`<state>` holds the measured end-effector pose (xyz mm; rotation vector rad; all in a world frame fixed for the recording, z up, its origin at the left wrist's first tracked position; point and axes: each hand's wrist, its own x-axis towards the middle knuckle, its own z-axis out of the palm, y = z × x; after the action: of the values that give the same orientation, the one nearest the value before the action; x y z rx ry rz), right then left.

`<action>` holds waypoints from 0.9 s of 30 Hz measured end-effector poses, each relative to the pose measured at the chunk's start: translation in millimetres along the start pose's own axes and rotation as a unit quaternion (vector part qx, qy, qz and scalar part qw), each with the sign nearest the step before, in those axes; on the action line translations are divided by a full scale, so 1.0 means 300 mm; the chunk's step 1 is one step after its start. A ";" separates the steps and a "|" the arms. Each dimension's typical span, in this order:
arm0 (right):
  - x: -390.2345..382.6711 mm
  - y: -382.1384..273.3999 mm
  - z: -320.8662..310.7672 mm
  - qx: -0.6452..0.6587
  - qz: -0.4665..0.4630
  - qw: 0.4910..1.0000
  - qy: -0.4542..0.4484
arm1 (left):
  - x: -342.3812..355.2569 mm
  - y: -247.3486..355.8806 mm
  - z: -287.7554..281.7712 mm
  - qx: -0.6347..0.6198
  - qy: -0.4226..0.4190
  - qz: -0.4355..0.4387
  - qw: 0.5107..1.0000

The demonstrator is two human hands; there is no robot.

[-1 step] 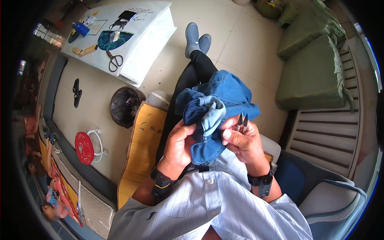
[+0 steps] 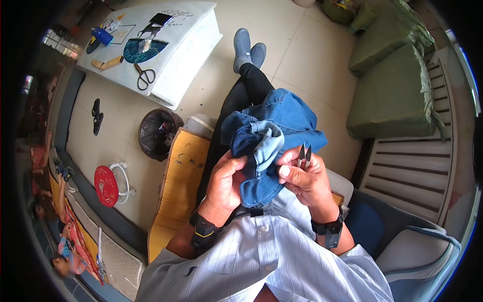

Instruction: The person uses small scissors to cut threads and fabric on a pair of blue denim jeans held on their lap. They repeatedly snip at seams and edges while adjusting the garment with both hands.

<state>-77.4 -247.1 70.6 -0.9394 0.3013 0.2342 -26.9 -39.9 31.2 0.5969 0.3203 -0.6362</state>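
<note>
A blue denim garment [image 2: 289,113] lies bunched over my lap, with a paler inside-out fold [image 2: 269,146] on top. My left hand [image 2: 225,183] is closed on its left edge, thumb over the cloth. My right hand [image 2: 307,178] holds a small pair of thread snips [image 2: 304,157], their two dark pointed blades sticking up past the fingers, slightly apart. Its thumb and forefinger are pinched together at the right edge of the fold; whatever sits between those fingertips is too small to make out.
Far left, a white table [image 2: 188,55] carries black-handled scissors [image 2: 144,76] and a blue object [image 2: 102,36]. Left of me stand a dark waste bin [image 2: 151,138] and a red-topped stool [image 2: 106,186]. Green covered cushions [image 2: 390,95] sit on a slatted bench at right. Another person lies far left.
</note>
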 end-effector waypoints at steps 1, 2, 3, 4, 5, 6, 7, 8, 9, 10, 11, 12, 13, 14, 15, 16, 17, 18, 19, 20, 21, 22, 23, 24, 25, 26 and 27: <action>-0.006 0.002 0.003 -0.031 -0.012 0.999 -0.010 | 0.000 -0.001 0.000 -0.002 -0.001 0.002 1.000; -0.010 0.001 0.010 -0.072 -0.016 0.997 -0.004 | 0.000 -0.002 0.000 -0.003 -0.001 0.003 1.000; -0.015 -0.003 0.020 -0.114 -0.019 0.993 0.001 | -0.001 -0.004 0.002 -0.002 -0.005 0.003 1.000; -0.019 -0.013 0.030 -0.155 -0.023 0.988 0.006 | -0.001 -0.004 0.007 -0.001 -0.009 0.003 1.000; -0.033 -0.032 0.045 -0.220 -0.031 0.975 -0.004 | -0.002 -0.004 0.011 0.000 -0.012 0.004 1.000; -0.046 -0.036 0.051 -0.240 -0.048 0.970 0.000 | -0.004 -0.006 0.015 -0.001 -0.009 0.006 1.000; -0.058 -0.038 0.055 -0.260 -0.067 0.963 0.004 | -0.002 -0.007 0.021 -0.002 -0.008 0.009 1.000; -0.069 -0.042 0.057 -0.280 -0.086 0.956 0.007 | 0.002 -0.006 0.027 -0.002 -0.007 0.012 1.000; -0.082 -0.052 0.051 -0.284 -0.061 0.957 -0.006 | 0.007 -0.003 0.035 -0.006 -0.007 0.016 1.000; -0.086 -0.048 0.047 -0.284 -0.060 0.957 0.003 | 0.014 -0.004 0.046 -0.011 -0.008 0.017 1.000; -0.086 -0.038 0.043 -0.285 -0.060 0.957 0.012 | 0.019 -0.005 0.058 -0.016 -0.009 0.017 1.000; -0.086 -0.033 0.044 -0.285 -0.059 0.956 0.020 | 0.022 -0.005 0.069 -0.020 -0.010 0.018 1.000; -0.085 -0.038 0.057 -0.297 -0.069 0.952 0.030 | 0.022 -0.004 0.079 -0.022 -0.008 0.021 1.000; -0.081 -0.038 0.059 -0.339 -0.107 0.934 0.024 | 0.023 -0.003 0.090 -0.024 -0.007 0.024 0.999; -0.076 -0.039 0.059 -0.380 -0.144 0.913 0.019 | 0.025 -0.001 0.100 -0.021 -0.010 0.026 0.999; -0.073 -0.036 0.059 -0.419 -0.181 0.890 0.011 | 0.022 0.001 0.106 -0.018 -0.012 0.029 0.999; -0.081 -0.044 0.065 -0.425 -0.171 0.889 0.014 | 0.021 0.001 0.110 -0.015 -0.013 0.032 0.999; -0.083 -0.043 0.063 -0.413 -0.178 0.893 0.011 | 0.022 -0.001 0.111 -0.013 -0.007 0.036 0.999; -0.090 -0.041 0.061 -0.402 -0.183 0.897 0.011 | 0.023 -0.008 0.109 -0.012 0.000 0.037 0.999; -0.096 -0.038 0.060 -0.391 -0.188 0.901 0.010 | 0.024 -0.012 0.108 -0.011 0.006 0.037 0.999; -0.105 -0.043 0.063 -0.357 -0.157 0.921 0.005 | 0.026 -0.014 0.110 -0.012 0.004 0.039 0.999; -0.121 -0.053 0.071 -0.321 -0.125 0.939 0.001 | 0.026 -0.016 0.115 -0.012 0.003 0.039 0.999; -0.132 -0.058 0.074 -0.284 -0.094 0.954 -0.004 | 0.025 -0.018 0.119 -0.013 0.002 0.039 0.999; -0.136 -0.051 0.072 -0.298 -0.094 0.950 0.012 | 0.024 -0.019 0.122 -0.015 -0.003 0.035 0.999; -0.135 -0.039 0.065 -0.313 -0.096 0.945 0.028 | 0.025 -0.022 0.126 -0.017 -0.009 0.031 0.999; -0.133 -0.026 0.056 -0.328 -0.097 0.939 0.044 | 0.026 -0.024 0.132 -0.019 -0.016 0.027 0.999; -0.128 -0.010 0.043 -0.346 -0.132 0.927 0.054 | 0.027 -0.027 0.139 -0.022 -0.017 0.026 0.999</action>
<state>-110.2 -240.7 93.6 -1.6845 0.1869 0.0315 -21.7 -74.3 57.0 0.5495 0.2864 -0.5862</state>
